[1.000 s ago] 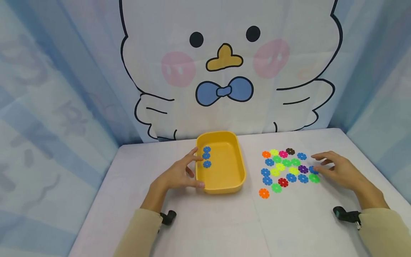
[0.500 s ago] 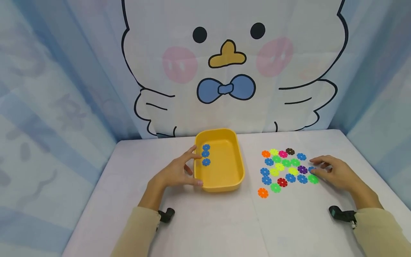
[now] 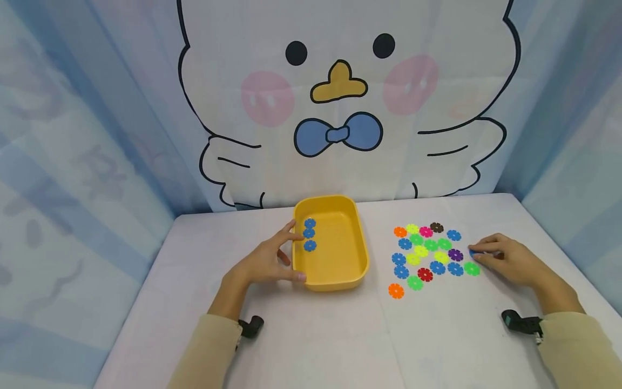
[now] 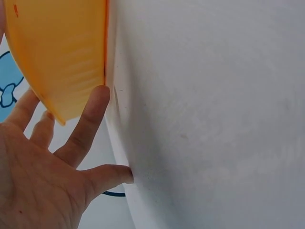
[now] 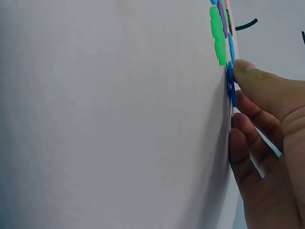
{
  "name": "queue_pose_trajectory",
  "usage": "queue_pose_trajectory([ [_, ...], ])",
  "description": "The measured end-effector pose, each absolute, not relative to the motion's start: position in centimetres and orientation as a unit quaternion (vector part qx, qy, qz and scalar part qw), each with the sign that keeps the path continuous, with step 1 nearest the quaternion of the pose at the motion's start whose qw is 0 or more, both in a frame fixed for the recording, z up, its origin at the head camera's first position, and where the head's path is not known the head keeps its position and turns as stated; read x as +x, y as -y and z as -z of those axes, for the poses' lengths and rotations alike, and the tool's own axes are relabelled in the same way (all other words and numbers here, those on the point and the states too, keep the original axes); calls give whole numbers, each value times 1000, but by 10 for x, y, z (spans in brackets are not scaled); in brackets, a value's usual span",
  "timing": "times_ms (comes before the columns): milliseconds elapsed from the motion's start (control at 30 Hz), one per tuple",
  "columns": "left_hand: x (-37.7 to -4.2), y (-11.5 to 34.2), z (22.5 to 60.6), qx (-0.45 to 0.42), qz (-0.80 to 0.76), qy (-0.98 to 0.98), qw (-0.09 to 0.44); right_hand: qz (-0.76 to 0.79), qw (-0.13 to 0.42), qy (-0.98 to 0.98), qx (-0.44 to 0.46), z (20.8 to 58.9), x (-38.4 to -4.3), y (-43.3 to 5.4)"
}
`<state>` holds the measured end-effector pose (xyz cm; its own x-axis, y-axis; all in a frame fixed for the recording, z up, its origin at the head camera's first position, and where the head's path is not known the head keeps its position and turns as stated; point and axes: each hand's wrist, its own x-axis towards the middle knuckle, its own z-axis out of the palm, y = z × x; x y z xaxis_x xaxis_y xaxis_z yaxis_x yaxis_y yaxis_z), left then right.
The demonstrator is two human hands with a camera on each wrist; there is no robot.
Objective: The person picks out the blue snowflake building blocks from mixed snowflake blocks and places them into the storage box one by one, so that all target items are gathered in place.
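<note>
My right hand (image 3: 510, 259) pinches a blue notched plastic disc (image 3: 472, 252) between thumb and fingers at the right end of a loose group of similar discs. In the right wrist view that blue disc (image 5: 230, 83) stands on edge under the thumb, close to the white surface; a green disc (image 5: 218, 36) lies just beyond. My left hand (image 3: 264, 263) rests with spread fingers against the left side of a yellow tray (image 3: 360, 237). The left wrist view has these fingers (image 4: 86, 126) fairly straight at the tray's wall (image 4: 62, 57). Three blue discs (image 3: 309, 233) lie along the tray's left side.
Several discs in orange, yellow, pink, brown, green, purple, red and blue lie on the white tabletop (image 3: 330, 340) right of the tray; an orange disc (image 3: 396, 291) is nearest me. A cartoon-printed curtain (image 3: 340, 173) hangs behind the table, with blue cloth at both sides.
My right thumb and fingers have closed on the blue disc, which now tilts up between them; before, it lay flat under the fingertips. The left hand keeps its place on the tray.
</note>
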<state>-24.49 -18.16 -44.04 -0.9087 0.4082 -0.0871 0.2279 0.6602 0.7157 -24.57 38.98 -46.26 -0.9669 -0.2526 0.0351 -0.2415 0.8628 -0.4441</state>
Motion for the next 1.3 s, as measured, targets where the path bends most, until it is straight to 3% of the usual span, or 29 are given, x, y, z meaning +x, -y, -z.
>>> queue_pose_trajectory([
  [233, -245, 182, 440, 175, -373, -903, 120, 229, 33, -965, -125, 459, -244, -395],
  [700, -245, 184, 438, 184, -372, -902, 120, 230, 2, -964, -130, 458, -245, -394],
  [1300, -244, 188, 440, 170, -378, -901, 128, 207, 57, -967, -137, 448, -238, -390],
])
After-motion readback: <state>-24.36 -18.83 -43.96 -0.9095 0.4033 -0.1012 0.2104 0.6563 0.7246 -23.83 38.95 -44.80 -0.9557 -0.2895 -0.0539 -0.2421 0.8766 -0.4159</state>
